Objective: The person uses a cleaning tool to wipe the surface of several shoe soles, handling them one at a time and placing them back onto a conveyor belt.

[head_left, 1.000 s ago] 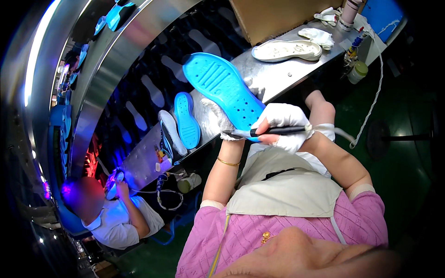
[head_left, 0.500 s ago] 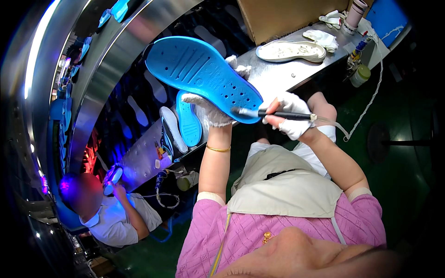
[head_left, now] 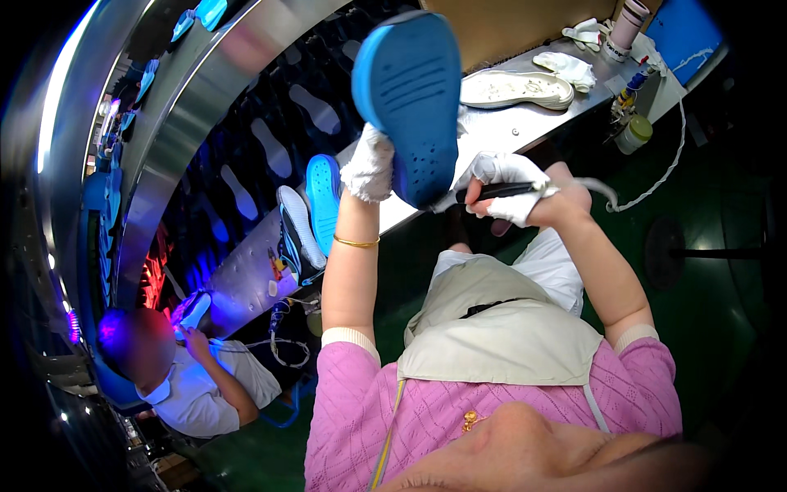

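Note:
A blue shoe sole (head_left: 416, 98) stands nearly upright in front of me, its grooved and pitted face toward me. My left hand (head_left: 369, 166), in a white glove, grips its left edge. In my right hand (head_left: 510, 187), gloved with bare fingertips, is a brush with a black handle (head_left: 504, 190) and a pale hose at its rear end. The bristles are at the sole's lower end; whether they touch it I cannot tell. Left of my left hand, another blue sole (head_left: 322, 197) leans beside a dark shoe with a pale sole (head_left: 301, 228).
A cream sole (head_left: 516, 88) and white gloves (head_left: 566, 70) lie on the metal ledge (head_left: 500, 135). A pink cup (head_left: 627, 29) and a lidded jar (head_left: 634, 134) are at right. Beyond the ledge runs a dark belt with insoles (head_left: 314, 109). A co-worker (head_left: 209, 377) sits at lower left holding a shoe part.
My left hand has turned the sole from slanting to nearly upright and moved slightly left. The brush has shifted from the sole's face to its lower edge.

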A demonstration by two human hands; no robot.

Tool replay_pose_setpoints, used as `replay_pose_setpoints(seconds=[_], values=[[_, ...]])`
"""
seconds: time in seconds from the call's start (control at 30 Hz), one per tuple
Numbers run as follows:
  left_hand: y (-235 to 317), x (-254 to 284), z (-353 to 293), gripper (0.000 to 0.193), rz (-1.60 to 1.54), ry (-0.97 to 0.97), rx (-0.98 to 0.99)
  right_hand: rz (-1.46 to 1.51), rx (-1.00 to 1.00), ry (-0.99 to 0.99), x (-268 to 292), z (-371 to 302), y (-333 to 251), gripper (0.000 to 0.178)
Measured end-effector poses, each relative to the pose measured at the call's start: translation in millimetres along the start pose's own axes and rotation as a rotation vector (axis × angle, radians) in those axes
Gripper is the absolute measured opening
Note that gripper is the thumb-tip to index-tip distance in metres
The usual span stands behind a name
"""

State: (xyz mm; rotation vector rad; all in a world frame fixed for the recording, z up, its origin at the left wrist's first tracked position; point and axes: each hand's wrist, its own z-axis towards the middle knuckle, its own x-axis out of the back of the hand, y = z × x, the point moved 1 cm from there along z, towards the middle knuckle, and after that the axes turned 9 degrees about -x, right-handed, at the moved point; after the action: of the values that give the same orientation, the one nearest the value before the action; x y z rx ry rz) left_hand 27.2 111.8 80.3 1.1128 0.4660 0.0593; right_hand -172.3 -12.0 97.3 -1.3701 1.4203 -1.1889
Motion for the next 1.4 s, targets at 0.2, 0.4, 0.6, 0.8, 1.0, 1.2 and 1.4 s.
replay_pose_setpoints(seconds=[0.2, 0.4, 0.6, 0.8, 1.0, 1.2, 1.4], values=[[11, -9, 13, 0.095, 0.088, 0.011, 0.238, 0.002, 0.002, 0.026, 4, 4, -12, 0.015], [13, -17, 25, 0.076, 0.275, 0.247, 0.477, -0.212, -0.181, 0.033, 2, 2, -25, 0.014], [12, -12, 29, 0.092, 0.261, 0.182, 0.585, -0.239, 0.025, 0.101, 12, 13, -29, 0.011], [9, -7, 31, 0.095, 0.282, 0.204, 0.612, -0.270, 0.112, 0.049, 31, 19, -20, 0.013], [14, -1, 24, 0.082, 0.138, 0.271, 0.525, -0.351, 0.120, 0.125, 42, 26, -11, 0.009], [25, 35, 2, 0.082, -0.334, 0.375, -0.119, -0.009, 0.329, 0.145, 51, 6, -20, 0.010], [-7, 43, -36, 0.073, -0.915, 0.222, 0.225, -0.139, 0.225, 0.374, 30, 0, -9, 0.019]])
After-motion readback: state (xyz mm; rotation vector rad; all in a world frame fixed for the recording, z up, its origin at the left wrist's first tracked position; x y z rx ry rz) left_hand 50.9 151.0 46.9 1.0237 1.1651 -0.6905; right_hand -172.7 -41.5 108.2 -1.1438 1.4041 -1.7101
